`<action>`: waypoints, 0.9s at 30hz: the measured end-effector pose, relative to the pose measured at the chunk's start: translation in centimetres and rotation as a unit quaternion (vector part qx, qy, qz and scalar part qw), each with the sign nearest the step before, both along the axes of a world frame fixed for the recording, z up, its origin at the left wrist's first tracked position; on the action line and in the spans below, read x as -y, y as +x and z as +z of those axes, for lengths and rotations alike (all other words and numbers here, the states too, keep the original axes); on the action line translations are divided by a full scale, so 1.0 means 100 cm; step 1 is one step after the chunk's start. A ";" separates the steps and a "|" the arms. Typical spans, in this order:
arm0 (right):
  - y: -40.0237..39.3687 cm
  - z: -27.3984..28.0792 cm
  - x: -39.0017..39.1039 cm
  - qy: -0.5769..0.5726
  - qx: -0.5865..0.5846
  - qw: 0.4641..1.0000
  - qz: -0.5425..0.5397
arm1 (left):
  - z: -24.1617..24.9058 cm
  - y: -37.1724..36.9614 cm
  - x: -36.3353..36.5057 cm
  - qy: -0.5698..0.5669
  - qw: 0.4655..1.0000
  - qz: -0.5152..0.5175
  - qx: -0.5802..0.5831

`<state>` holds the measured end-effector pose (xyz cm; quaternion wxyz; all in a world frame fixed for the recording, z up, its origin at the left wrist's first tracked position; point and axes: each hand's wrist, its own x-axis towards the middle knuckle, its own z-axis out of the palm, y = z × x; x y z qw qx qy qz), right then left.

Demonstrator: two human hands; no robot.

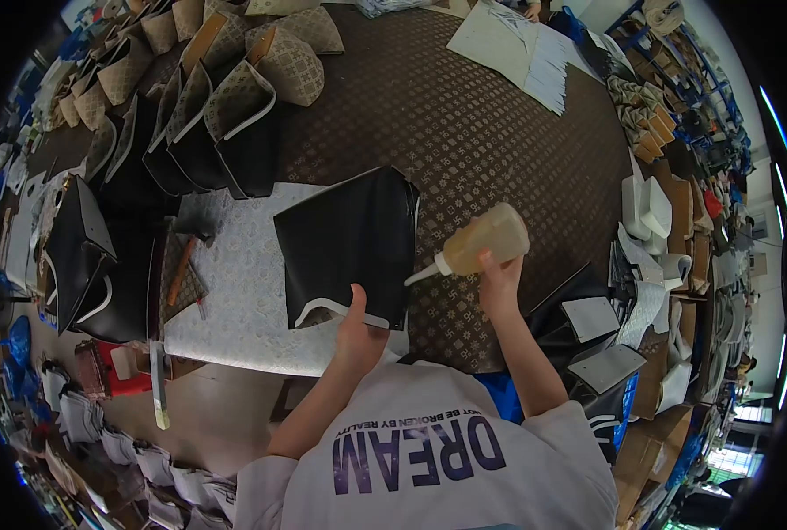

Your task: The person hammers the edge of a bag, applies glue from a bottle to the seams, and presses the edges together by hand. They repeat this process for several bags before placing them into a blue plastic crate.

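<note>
A black bag body (349, 243) with a white-edged cutout lies at the middle of the table, partly over a pale patterned sheet (234, 291). My left hand (361, 340) grips its near edge, the thumb on top and the fingers hidden beneath. In my right hand (501, 278) is a translucent squeeze bottle (486, 237) of yellowish liquid, tilted with its narrow nozzle pointing left. The nozzle tip is at the right edge of the bag body; whether it touches cannot be seen.
Black bag pieces (80, 256) stand at the left, near a hammer (186, 265). Patterned bag pieces (292, 66) crowd the far left of the brown patterned table (464, 132). White sheets (508, 53) lie at the back. Black parts (588, 318) are stacked at right.
</note>
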<state>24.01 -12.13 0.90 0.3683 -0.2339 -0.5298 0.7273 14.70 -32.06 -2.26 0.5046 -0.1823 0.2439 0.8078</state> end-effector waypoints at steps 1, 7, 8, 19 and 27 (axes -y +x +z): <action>-0.006 -0.002 -0.007 0.011 -0.006 1.000 -0.012 | 0.005 -0.001 0.001 -0.014 1.000 0.000 0.007; -0.037 -0.006 -0.036 0.074 -0.004 0.995 -0.073 | 0.010 -0.002 0.013 -0.016 1.000 -0.014 -0.010; -0.041 -0.004 -0.038 0.085 0.003 0.993 -0.079 | 0.003 -0.002 0.015 -0.012 1.000 -0.017 -0.011; -0.075 -0.003 -0.048 0.182 0.027 0.971 -0.153 | -0.003 0.002 0.019 -0.017 0.999 -0.041 0.007; -0.082 0.000 -0.042 0.167 0.066 0.968 -0.173 | -0.004 0.001 0.021 -0.005 0.999 -0.048 -0.011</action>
